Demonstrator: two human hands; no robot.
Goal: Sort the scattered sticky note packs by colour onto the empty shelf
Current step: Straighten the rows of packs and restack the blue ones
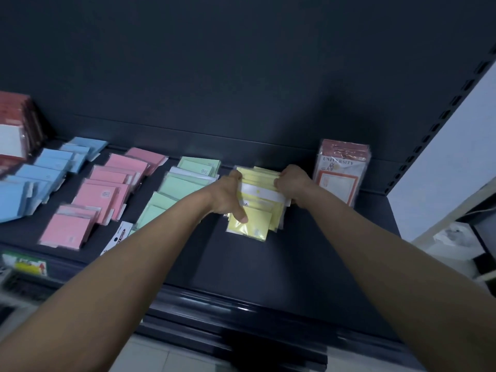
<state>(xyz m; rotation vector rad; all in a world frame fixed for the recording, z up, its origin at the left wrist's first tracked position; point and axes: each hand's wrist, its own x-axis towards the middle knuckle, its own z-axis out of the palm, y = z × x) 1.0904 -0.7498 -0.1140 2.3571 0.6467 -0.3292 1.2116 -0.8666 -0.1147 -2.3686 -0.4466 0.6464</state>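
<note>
Four colour rows lie on the dark shelf (308, 253). The yellow packs (255, 224) sit right of centre as one overlapping row. Its long axis runs from 6 o'clock at the shelf front to 12 o'clock at the back wall. The front pack lies flat with its face up, and a white band crosses the row midway.

The left hand (228, 194) grips the row's 9 o'clock side, thumb laid on the front pack and fingers curled round the edge. The right hand (292, 183) clamps the 3 o'clock side with curled fingers, so the row is squeezed between both hands.

At 9 o'clock from the yellow row come one row each of green packs (177, 186), pink packs (102, 194) and blue packs (40, 175). Each leans along a 7-to-1 o'clock line. About five pink packs show; overlap and blur hide the other counts.

Just at 3 o'clock of the right hand stands an upright bundle of red-bordered packets (341, 173). At the far 9 o'clock edge stands a stack of red packs (16, 124). One white-labelled pack (119, 236) lies near the green row's front end.
</note>
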